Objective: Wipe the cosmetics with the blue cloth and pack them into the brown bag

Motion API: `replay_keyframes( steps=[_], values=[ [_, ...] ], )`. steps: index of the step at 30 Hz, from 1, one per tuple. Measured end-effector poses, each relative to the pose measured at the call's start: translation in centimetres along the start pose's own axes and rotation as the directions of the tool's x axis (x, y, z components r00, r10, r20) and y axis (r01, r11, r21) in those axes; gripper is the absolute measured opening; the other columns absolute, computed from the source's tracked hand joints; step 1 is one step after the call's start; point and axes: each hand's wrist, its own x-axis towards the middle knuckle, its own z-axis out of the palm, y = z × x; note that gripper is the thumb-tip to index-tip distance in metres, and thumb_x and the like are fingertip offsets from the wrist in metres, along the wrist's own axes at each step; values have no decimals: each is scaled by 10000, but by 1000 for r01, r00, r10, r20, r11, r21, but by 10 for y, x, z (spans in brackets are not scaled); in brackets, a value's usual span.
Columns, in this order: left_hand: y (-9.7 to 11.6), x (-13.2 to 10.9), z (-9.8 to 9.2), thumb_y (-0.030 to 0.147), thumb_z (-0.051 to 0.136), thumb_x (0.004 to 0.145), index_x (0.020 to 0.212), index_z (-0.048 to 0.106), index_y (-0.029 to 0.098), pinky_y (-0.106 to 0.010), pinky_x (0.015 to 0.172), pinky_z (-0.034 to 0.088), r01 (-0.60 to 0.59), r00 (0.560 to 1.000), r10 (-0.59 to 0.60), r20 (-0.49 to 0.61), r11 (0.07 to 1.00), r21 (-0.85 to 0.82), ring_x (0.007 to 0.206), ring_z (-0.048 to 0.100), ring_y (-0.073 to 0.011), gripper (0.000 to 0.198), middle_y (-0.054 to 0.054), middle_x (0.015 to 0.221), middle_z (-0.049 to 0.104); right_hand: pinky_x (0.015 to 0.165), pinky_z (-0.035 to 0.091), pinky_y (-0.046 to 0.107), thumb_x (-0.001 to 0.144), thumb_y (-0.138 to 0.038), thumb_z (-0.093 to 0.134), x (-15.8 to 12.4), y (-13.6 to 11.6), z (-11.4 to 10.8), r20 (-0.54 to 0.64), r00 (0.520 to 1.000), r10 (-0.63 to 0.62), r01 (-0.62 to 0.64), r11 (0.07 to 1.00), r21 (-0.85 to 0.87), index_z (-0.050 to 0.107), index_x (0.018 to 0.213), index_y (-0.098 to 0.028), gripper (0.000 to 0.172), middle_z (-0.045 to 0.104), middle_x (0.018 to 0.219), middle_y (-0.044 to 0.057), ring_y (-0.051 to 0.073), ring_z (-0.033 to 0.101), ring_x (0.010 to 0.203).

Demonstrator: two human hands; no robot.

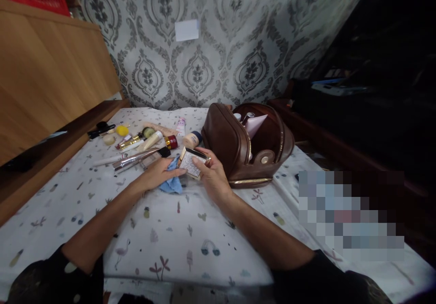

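Across the lower half of the frame, nearest, a white sheet point(132, 231) of soft, slightly wrinkled fabric, printed with flamingos and pineapples. At the centre, a small flat case point(190, 164), squarish, with sparkling grainy face and shiny gold edge, pinched in the right hand point(216, 173), thumb on the face, fingers at the far edge. Just to the left, a crumpled blue cloth point(172, 186), gathered under the left hand point(155, 175), with thumb reaching to the case; impossible to tell about the hidden fingers. Better to grip the case by its edges and press the cloth lightly, so as not to snag the rough face. Also wise: keep low over the sheet. Right of centre, a rounded brown bag point(223, 140), smooth like leather, with open gold zip point(250, 147). Left of centre, a glossy silver tube point(132, 160), then an egg-shaped yellow sponge point(121, 130). Farthest, along the top, a grey-patterned wall point(200, 4).
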Motion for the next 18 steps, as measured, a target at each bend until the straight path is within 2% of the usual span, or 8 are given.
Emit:
replay_keyframes(
  steps=[3,6,9,12,15,18],
  values=[
    [-2,0,1,534,586,879,896,645,164,-248,622,434,40,999,-41,-14,997,-60,689,546,-167,375,11,749,609,819,568,372,649,-424,862,1,0,0,-23,1000,9,-8,1000,7,586,1123,-242,577,734,987,24,220,703,871],
    [0,0,4,526,589,878,861,634,157,-242,598,404,28,996,-30,-88,999,-22,658,528,-155,372,21,712,584,893,553,400,682,-487,833,2,4,-2,-63,998,9,-12,999,-46,571,1174,-225,617,730,1064,54,243,692,976],
    [0,0,6,501,575,903,808,604,167,-259,610,402,-47,969,89,-230,982,180,646,526,-159,348,20,689,565,1027,493,432,751,-544,761,2,10,-6,-122,992,-25,3,984,-180,570,1261,-214,636,699,1197,85,264,627,1155],
    [-4,-1,7,454,541,951,827,586,184,-301,701,449,-85,911,258,-321,881,466,744,584,-199,300,-22,788,614,1110,431,454,761,-558,749,-1,11,-7,-154,988,-11,-29,967,-255,515,1374,-226,735,653,1300,92,275,570,1255],
    [-7,-4,8,433,487,993,933,592,188,-329,753,473,-76,886,351,-302,754,652,836,619,-230,274,-65,892,644,1145,400,447,715,-569,788,-2,8,-4,-99,995,4,-29,968,-248,457,1434,-214,868,627,1336,102,285,542,1301],
    [-5,-6,8,453,510,986,966,592,187,-321,746,470,-105,911,350,-217,708,699,845,626,-229,279,-70,918,650,1148,404,447,668,-576,818,-1,5,-1,-56,998,17,-28,979,-201,408,1465,-193,974,610,1360,122,299,534,1315]
  ],
)
